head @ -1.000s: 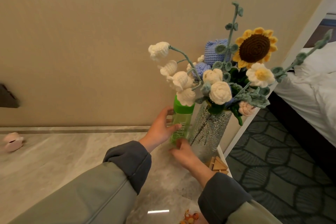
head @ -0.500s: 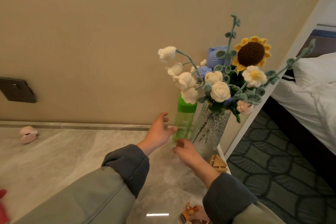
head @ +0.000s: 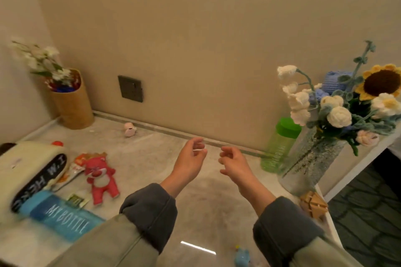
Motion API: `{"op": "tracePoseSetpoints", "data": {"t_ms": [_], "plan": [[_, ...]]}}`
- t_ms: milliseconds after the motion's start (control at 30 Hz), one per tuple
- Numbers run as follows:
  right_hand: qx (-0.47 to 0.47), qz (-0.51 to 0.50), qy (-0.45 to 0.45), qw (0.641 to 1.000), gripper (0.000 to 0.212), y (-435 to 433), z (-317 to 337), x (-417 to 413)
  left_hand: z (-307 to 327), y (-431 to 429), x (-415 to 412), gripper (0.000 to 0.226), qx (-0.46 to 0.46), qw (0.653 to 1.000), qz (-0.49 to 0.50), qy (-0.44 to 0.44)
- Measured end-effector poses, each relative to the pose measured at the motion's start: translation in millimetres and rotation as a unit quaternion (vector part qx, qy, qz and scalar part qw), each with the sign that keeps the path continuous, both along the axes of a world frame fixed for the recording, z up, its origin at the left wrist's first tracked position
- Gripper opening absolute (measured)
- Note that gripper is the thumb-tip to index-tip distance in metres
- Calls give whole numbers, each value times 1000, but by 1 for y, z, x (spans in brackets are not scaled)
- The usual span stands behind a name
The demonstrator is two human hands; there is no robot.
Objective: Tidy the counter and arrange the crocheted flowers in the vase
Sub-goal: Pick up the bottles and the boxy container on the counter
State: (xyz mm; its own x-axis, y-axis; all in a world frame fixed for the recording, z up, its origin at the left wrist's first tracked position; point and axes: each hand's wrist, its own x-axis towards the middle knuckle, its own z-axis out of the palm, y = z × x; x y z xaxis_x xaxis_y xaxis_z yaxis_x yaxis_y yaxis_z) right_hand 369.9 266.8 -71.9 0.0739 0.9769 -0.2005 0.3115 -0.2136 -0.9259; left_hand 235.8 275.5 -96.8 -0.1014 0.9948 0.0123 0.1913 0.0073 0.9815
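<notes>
**Hands free over the worktop, bouquet parked at the right**

Both hands hover over the middle of the worktop and hold nothing. The left hand [head: 193,156] and the right hand [head: 233,162] hang side by side, apart, fingers loosely curled, touching no object. The crocheted flowers [head: 338,115] stand in the vase [head: 312,165] at the far right end of the worktop [head: 147,154], close to its edge, with a green bottle [head: 280,143] just beside it on the left.

That vase looks like textured glass: rigid, breakable and probably top-heavy with the bouquet spreading so wide. I'd take it low, with a grip wrapped round the body. The blooms are yarn, soft and light. The stems look wiry and should bend, so pinch a stem below the head rather than squash a flower.

Over on the left lie a red plush bear [head: 101,178], a blue bottle [head: 58,217] on its side and a cream case [head: 32,169]. Those look like the tidying left to do.
</notes>
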Motion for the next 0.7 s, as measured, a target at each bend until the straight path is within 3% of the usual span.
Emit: {"op": "tracePoseSetpoints", "data": {"t_ms": [200, 500, 600, 700], "plan": [[-16, 65, 28, 997, 34, -21, -9, -105, -8, -48, -110, 33, 6, 997, 76, 23], [-30, 212, -5, 977, 22, -66, -29, -231, -27, -119, -238, 30, 13, 987, 156, 40], [-36, 275, -71, 958, 33, -76, -41, -259, -37, -141, -263, 31, 7, 983, 167, 72], [-38, 329, -170, 928, 63, -80, -54, -277, -43, -156, -281, 36, 13, 985, 164, 61]]}}
